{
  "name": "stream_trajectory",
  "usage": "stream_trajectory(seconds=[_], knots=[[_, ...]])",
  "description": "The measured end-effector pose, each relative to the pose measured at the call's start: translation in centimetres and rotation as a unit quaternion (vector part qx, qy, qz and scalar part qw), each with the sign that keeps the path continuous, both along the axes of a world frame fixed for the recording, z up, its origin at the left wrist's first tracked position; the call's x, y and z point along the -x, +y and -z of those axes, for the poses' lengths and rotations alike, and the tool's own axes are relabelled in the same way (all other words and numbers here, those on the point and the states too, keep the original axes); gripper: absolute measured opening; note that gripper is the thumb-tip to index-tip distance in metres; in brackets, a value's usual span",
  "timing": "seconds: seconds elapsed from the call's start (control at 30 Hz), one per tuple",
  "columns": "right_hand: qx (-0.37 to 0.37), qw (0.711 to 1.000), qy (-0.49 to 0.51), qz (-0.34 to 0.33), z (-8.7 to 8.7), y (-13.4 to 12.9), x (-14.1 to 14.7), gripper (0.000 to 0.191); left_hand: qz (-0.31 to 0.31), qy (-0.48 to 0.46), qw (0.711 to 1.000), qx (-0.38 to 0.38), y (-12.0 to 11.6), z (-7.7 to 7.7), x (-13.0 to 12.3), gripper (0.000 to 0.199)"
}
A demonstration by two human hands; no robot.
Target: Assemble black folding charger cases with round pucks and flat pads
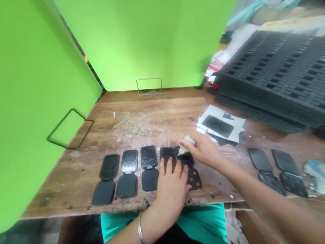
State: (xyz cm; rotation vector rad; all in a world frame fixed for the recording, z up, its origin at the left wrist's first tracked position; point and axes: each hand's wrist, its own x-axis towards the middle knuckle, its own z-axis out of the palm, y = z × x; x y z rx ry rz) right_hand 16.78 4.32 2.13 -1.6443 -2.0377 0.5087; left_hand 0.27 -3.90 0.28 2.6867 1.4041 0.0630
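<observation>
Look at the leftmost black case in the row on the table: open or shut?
Open. The leftmost case lies spread flat, its two halves end to end, as do its neighbours.

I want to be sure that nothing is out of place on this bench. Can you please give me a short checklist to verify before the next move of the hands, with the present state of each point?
1. Left hand lies flat on the fourth black plastic hinged case of the row: ok.
2. Right hand pinches a small whitish wad over the fifth black hinged case: ok.
3. Whether the wad touches that case: cannot tell.
4. Three open black cases on the left lie side by side in an even row: ok.
5. Row lies close to the front edge of the worn wooden table; none overhangs: ok.
6. Two black cases on the right lie apart from both hands: ok.
</observation>
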Motion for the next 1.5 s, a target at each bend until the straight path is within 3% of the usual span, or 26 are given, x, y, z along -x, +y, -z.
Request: stream_trajectory(seconds=[0.33, 0.57, 0.77, 1.0, 1.23, 1.5], knots=[[-0.056, 0.997, 0.012, 0.048, 0.7, 2.5, -1.5, 0.030, 0.000, -0.007, 1.000, 0.018, 0.1, 0.0, 0.0, 0.052], [0.040, 0.974, 0.171, 0.142, 1.8, 1.6, -3.7, 0.038, -0.016, -0.056, 0.998, 0.013, 0.3, 0.0, 0.4, 0.052], [0.079, 0.963, 0.228, 0.125, 2.1, 1.1, -2.3, 0.042, -0.050, -0.050, 0.997, -0.013, 0.3, -1.2, 2.7, 0.052], [0.035, 0.976, 0.189, 0.104, 2.3, 1.9, 0.9, 0.041, -0.081, -0.008, 0.997, -0.015, -0.2, -0.3, 3.7, 0.044], [0.014, 0.984, 0.150, 0.092, 2.6, 2.4, 2.1, 0.040, -0.086, -0.016, 0.996, -0.010, -0.1, -0.4, 3.7, 0.045], [-0.023, 0.999, 0.001, 0.030, 0.5, 0.9, 1.9, 0.035, -0.080, -0.008, 0.997, 0.006, 0.1, -0.4, 3.6, 0.047]])
